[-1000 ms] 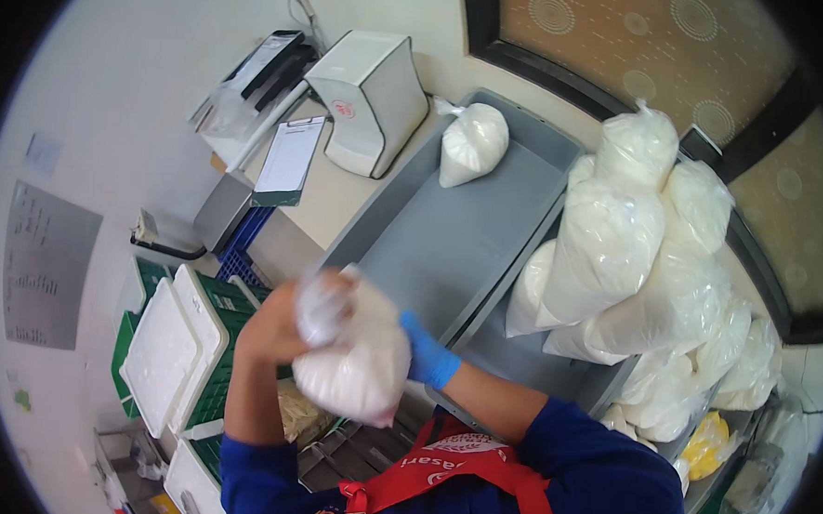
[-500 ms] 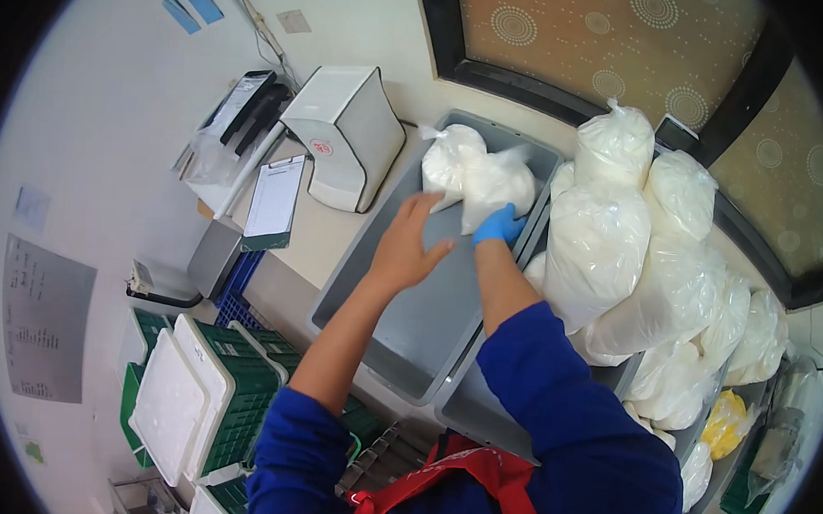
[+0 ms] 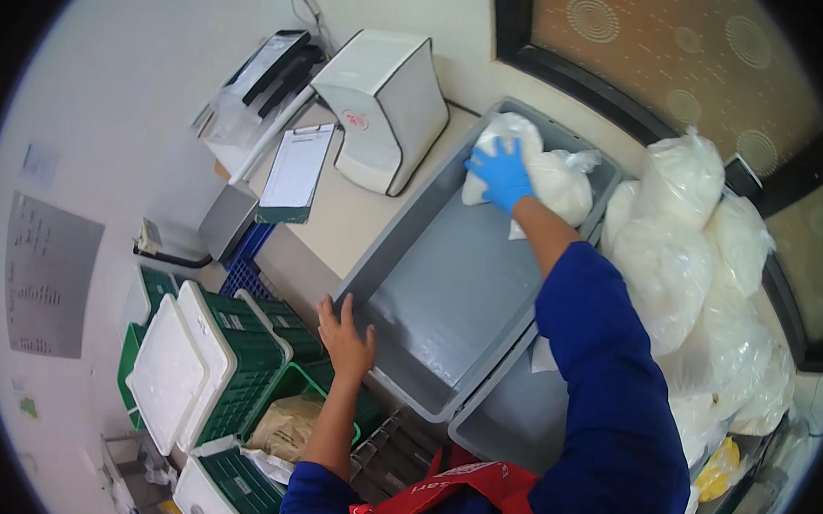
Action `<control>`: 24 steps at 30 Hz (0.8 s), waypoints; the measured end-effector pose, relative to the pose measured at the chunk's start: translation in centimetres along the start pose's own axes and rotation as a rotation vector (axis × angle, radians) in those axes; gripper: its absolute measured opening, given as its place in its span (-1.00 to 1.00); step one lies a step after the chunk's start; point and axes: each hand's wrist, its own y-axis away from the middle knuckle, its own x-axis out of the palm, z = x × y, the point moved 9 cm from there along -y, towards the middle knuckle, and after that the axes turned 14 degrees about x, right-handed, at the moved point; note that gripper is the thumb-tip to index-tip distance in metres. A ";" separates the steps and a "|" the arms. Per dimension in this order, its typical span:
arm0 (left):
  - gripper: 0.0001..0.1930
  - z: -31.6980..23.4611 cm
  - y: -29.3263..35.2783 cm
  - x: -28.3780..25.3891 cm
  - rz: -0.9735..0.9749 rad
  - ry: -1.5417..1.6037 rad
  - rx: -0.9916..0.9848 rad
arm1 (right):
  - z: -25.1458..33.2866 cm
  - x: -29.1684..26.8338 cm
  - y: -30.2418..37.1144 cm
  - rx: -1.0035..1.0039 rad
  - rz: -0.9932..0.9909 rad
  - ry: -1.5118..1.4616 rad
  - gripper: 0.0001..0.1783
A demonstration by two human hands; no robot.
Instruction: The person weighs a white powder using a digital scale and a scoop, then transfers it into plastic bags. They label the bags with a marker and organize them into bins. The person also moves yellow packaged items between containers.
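Observation:
My right hand (image 3: pixel 501 174), in a blue glove, lies with spread fingers on a knotted clear plastic bag of white contents (image 3: pixel 515 132). A second such bag (image 3: pixel 564 192) sits just to its right, partly behind my wrist. Both bags rest at the far end of a grey plastic tub (image 3: pixel 448 268). My bare left hand (image 3: pixel 347 340) is open, its fingers apart, beside the tub's left rim; whether it touches the rim I cannot tell. Nothing is in it.
On the right, many full white bags (image 3: pixel 662 270) are piled beside another grey tub (image 3: pixel 515 416). A clipboard (image 3: pixel 295 172) and a white housing (image 3: pixel 386 111) stand on the counter at the left. Green crates with white lids (image 3: pixel 173 375) are stacked lower left.
My right hand has moved left from the right bag onto the left one. My left hand has drawn back from the bags to the tub's left side. The whole view has shifted.

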 end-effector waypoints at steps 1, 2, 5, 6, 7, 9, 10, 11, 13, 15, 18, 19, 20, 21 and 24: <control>-0.21 0.3 0.4 0.4 0.014 0.000 -0.001 | -1.0 0.3 0.0 0.090 0.065 -0.020 -0.32; -0.22 0.8 0.4 0.6 0.030 -0.006 0.001 | -1.0 0.3 -0.1 0.148 0.099 -0.013 -0.26; -0.26 0.6 -0.3 0.9 0.033 0.014 0.015 | -1.7 0.9 -0.1 0.378 0.188 0.017 -0.15; -0.28 0.1 -0.5 0.6 0.022 0.032 0.025 | -1.1 1.6 0.2 0.467 0.212 0.033 -0.17; -0.31 0.2 -0.5 0.8 0.005 0.044 0.029 | -1.0 1.6 0.0 0.552 0.228 0.059 -0.19; -0.37 1.7 0.9 0.8 -0.028 0.051 0.005 | 2.2 -0.2 1.6 0.535 0.387 -0.091 -0.25; -0.39 1.6 0.6 0.8 -0.042 0.067 0.011 | 2.0 -0.9 2.5 0.525 0.406 -0.143 -0.25; -0.41 1.1 0.4 0.9 -0.048 0.088 0.022 | 1.3 -1.4 3.4 0.521 0.431 -0.193 -0.26; -0.42 0.1 -0.5 1.1 -0.054 0.108 0.054 | 2.0 -1.9 4.2 0.337 0.567 -0.218 -0.18; -0.41 0.3 -0.5 1.5 -0.042 0.089 0.069 | 5.4 -4.5 7.3 0.174 0.510 -0.732 -0.16; -0.42 3.0 0.3 2.4 0.015 0.149 0.072 | 11.3 -15.3 18.4 -0.266 0.461 -1.044 -0.28; -0.43 6.3 1.1 2.3 -0.013 0.231 -0.003 | 12.2 -20.5 23.3 -0.396 0.601 -1.084 -0.26; -0.43 8.4 1.4 2.2 -0.030 0.321 -0.059 | 12.4 -22.1 28.3 -0.474 0.778 -1.188 -0.27; -0.46 6.8 0.6 2.2 -0.042 0.591 -0.160 | 10.3 -22.2 33.0 -0.473 0.949 -1.313 -0.27; -0.59 -4.0 0.7 -4.5 -0.241 0.423 -0.085 | 0.3 -25.3 44.4 -0.299 0.964 -1.380 -0.36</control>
